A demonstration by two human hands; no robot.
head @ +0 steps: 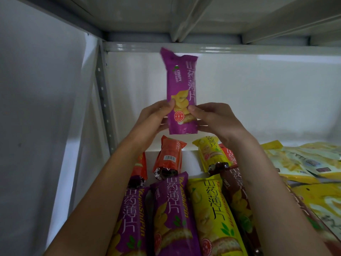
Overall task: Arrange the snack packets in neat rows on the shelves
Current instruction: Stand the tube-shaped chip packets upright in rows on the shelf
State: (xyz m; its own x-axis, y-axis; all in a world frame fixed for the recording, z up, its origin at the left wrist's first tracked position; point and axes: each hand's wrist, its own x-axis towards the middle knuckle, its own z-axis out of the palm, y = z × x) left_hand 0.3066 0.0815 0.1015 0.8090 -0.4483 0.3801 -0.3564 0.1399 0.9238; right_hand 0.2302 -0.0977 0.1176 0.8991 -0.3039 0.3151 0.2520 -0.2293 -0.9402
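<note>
Both hands hold one tall purple foil snack packet [180, 93] upright above the white metal shelf [258, 108]: left hand [153, 117] and right hand [215, 119] each pinch its lower edges, fingers [170, 104] curled round it. Below lie more packets in rows (purple, yellow, orange), e.g. a yellow foil packet [214, 209].

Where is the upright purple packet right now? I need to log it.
In the head view the upright purple packet is centre frame, held above the shelf by the left hand and right hand, over the orange packet.
</note>
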